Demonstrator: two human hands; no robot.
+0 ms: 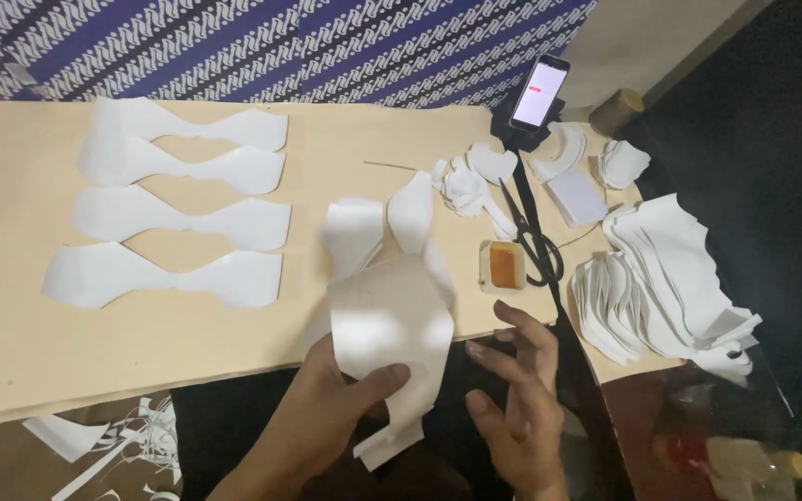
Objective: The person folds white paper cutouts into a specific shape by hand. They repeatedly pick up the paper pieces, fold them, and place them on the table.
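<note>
Pale tan board (11, 343) covers most of the view, backed at twelve o'clock by a blue and white patterned cloth (262, 46). Low at six o'clock, the left hand (313, 422) is closed on a white cut sheet (392, 325), thumb pressed across its lower edge, the piece held up over the board's near edge. Just beside it at five o'clock, the right hand (517, 394) hangs open with fingers loosely curled, gripping nothing and not touching the sheet. Two more white pieces (378, 223) lie on the board just behind the held one. Toward ten o'clock, four long waisted white shapes (178, 209) lie in a column. At one o'clock a phone (539, 90) stands on a dark holder, with black scissors (531, 237) lying below it and a small tray holding an orange pad (503, 266) just beside the handles. A thick stack of white cutouts (670, 269) fans out at three o'clock. Paper scraps (113, 441) lie on the floor at eight o'clock
</note>
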